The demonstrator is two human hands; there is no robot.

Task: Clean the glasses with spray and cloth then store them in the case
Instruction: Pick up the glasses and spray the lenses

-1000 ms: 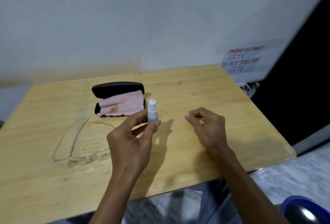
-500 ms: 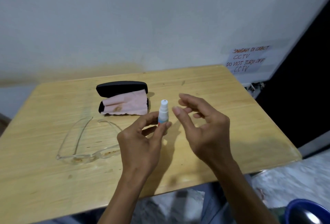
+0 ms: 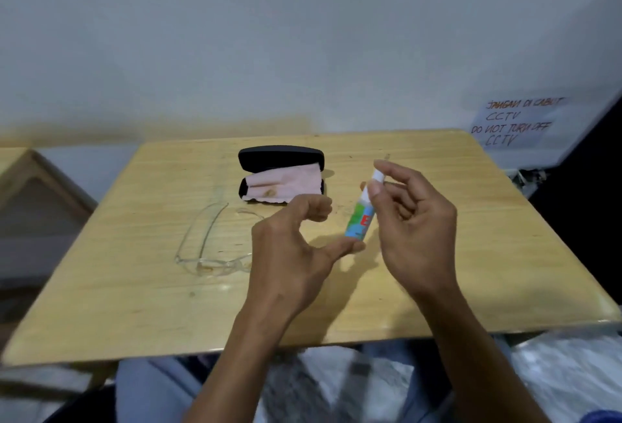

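Table [image 3: 471, 254]: filling mid-frame.
Case [image 3: 281, 156]: lying open, upper centre, holding the cloth [image 3: 282, 183].
Glasses [image 3: 208, 254]: waiting left of centre (unsprayed, I judge).
Right hand [image 3: 417, 230]: now pinching the top of the spray bottle [image 3: 360, 220], centre.
Left hand [image 3: 289, 254]: letting go, thumb just propping its base.

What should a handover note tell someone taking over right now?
The left hand touches the base of the spray bottle with its thumb tip, fingers curled clear of it.
The right hand pinches the bottle's white top; the bottle is tilted above the table.
The glasses lie unfolded on the table, left of the hands. The cloth lies in the open case behind them.
Done: bottle picked up.
Left: spray, wipe, put the glasses in the case.
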